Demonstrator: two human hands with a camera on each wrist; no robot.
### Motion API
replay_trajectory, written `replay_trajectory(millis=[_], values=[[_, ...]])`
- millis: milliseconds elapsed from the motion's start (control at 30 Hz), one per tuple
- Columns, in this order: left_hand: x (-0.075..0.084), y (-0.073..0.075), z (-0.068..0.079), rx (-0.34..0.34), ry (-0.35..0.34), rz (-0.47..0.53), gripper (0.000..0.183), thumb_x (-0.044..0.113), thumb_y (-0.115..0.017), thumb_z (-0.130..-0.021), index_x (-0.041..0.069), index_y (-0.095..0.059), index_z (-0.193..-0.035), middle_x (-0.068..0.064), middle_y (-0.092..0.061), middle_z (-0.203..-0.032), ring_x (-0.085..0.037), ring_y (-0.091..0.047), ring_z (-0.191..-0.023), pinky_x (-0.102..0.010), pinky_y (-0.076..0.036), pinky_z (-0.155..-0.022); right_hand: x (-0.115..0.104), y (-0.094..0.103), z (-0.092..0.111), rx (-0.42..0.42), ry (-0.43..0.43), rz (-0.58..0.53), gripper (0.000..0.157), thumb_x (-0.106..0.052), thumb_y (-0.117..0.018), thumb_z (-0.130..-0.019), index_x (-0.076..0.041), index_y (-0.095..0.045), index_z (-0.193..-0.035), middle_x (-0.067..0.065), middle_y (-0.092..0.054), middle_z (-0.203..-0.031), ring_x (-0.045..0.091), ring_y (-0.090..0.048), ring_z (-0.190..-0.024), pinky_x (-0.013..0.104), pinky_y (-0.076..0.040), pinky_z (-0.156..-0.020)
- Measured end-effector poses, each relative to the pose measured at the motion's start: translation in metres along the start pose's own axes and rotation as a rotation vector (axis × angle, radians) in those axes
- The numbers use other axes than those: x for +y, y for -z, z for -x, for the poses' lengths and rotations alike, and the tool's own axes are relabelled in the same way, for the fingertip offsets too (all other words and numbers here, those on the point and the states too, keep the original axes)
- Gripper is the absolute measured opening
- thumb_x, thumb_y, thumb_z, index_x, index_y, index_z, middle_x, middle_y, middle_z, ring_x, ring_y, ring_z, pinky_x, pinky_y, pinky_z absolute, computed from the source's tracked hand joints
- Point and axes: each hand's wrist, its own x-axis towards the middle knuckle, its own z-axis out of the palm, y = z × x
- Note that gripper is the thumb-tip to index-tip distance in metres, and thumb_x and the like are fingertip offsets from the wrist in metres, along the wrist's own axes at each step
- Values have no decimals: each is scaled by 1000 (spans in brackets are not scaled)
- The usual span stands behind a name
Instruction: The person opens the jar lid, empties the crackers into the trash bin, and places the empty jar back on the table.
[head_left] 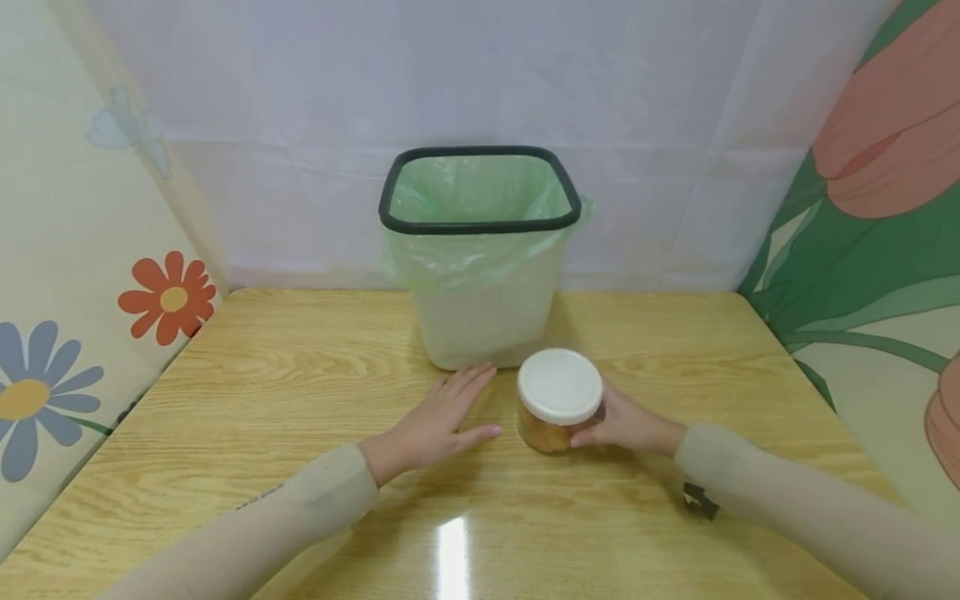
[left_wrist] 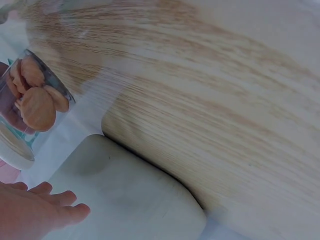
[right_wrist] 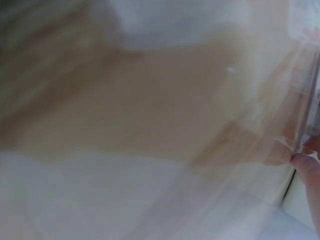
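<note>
My right hand (head_left: 628,422) grips a clear jar (head_left: 542,433) from its right side, the thumb across the near side. The jar is upright and has a white lid (head_left: 560,385). Through its wall in the left wrist view show several tan, round flat pieces (left_wrist: 39,109) that look like biscuits. My left hand (head_left: 438,423) is to the left of the jar, apart from it, fingers extended and holding nothing. At the right edge of the blurred right wrist view, only part of the right hand (right_wrist: 311,175) and the jar's side show.
A pale bin (head_left: 487,321) stands on the wooden table (head_left: 315,375) just behind both hands. It has a dark rim (head_left: 480,227) and a green bag (head_left: 450,260) folded over its edge. A white cloth backs the table, with flower-print panels left and right.
</note>
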Motion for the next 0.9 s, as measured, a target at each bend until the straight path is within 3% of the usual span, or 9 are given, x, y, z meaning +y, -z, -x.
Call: replay_trajectory(millis=[233,533,700,900], values=[[2,0,-1,5,-12,-7,80,39,-60,-100,-3,-23,-157,-24,-23,-163,-46,-18,-150,-67,-15,-117,-1,-2,-2,-13,4,-8,105,1,-87,-72,16,-17,-149,40,-38,-143,-3,-48,-122,19,-40,-104],[1,-1,-4,18,-29,-13,79,38,-62,-100,-4,-25,-156,-24,-25,-162,-47,-18,-150,-67,-16,-117,-2,-5,-3,-19,42,43,106,-10,-90,-73,16,-21,-148,37,-42,-142,13,-49,-127,33,-42,-108],[3,-1,-6,13,-32,0,80,39,-62,-100,-3,-25,-156,-23,-25,-162,-46,-17,-150,-66,-17,-118,-1,-7,-5,-22,23,10,106,-9,-90,-72,16,-20,-148,38,-41,-142,5,-48,-125,24,-41,-106],[4,-2,-10,26,-40,11,81,39,-62,-99,-3,-25,-157,-22,-25,-163,-45,-17,-150,-64,-18,-119,2,-9,-8,-40,29,4,102,-1,-88,-72,17,-22,-147,39,-41,-141,2,-49,-123,22,-41,-105]])
